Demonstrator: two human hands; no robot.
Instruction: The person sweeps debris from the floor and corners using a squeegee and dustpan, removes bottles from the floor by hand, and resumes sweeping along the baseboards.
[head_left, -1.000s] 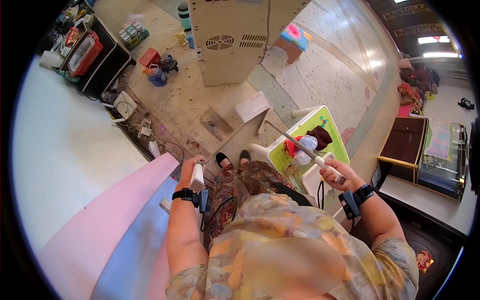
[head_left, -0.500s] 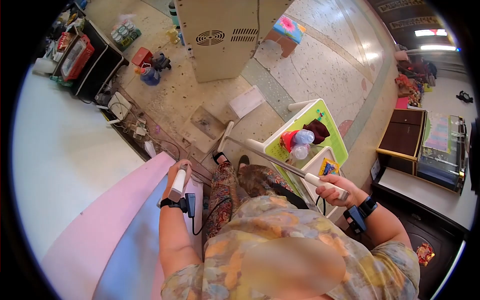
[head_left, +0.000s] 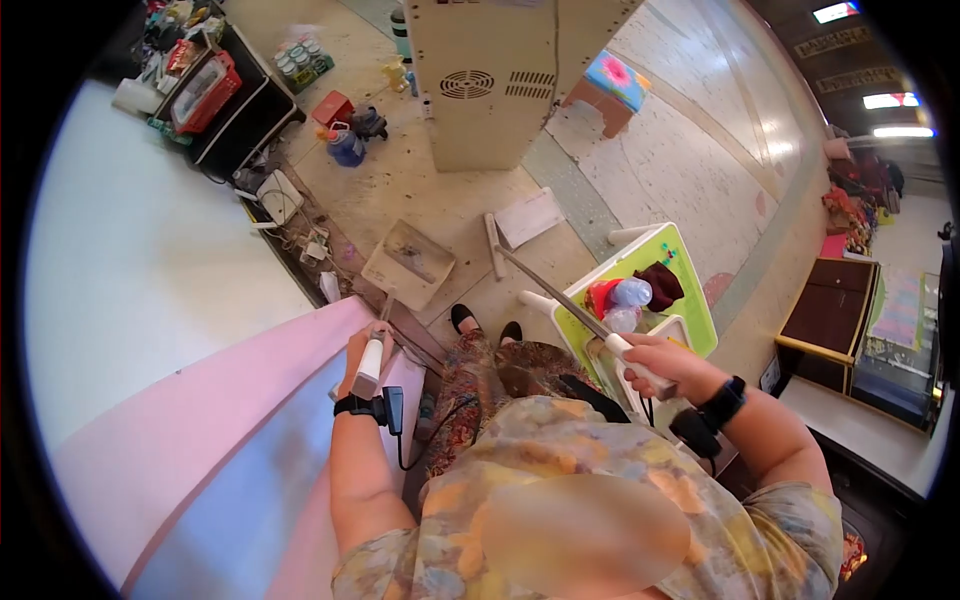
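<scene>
The right hand [head_left: 655, 363] is clamped round a broom [head_left: 556, 295], its long shaft slanting forward and left to the floor [head_left: 655, 165]. The left hand [head_left: 358, 350] grips a dustpan [head_left: 408, 266] pointing forward.

A home or small shop, unclear which: speckled floor [head_left: 680, 160], flower-patterned stool [head_left: 620, 80], brown cabinet [head_left: 828, 308], green-topped surface [head_left: 697, 300].

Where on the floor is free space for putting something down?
The widest bare floor lies right of the flowered stool, beyond the green-topped table. A smaller patch is bordered by the blue jug, beige cabinet and dustpan. Crowded: the table, with plastic bottles and dark cloth, and left of the dustpan, with cable clutter.
</scene>
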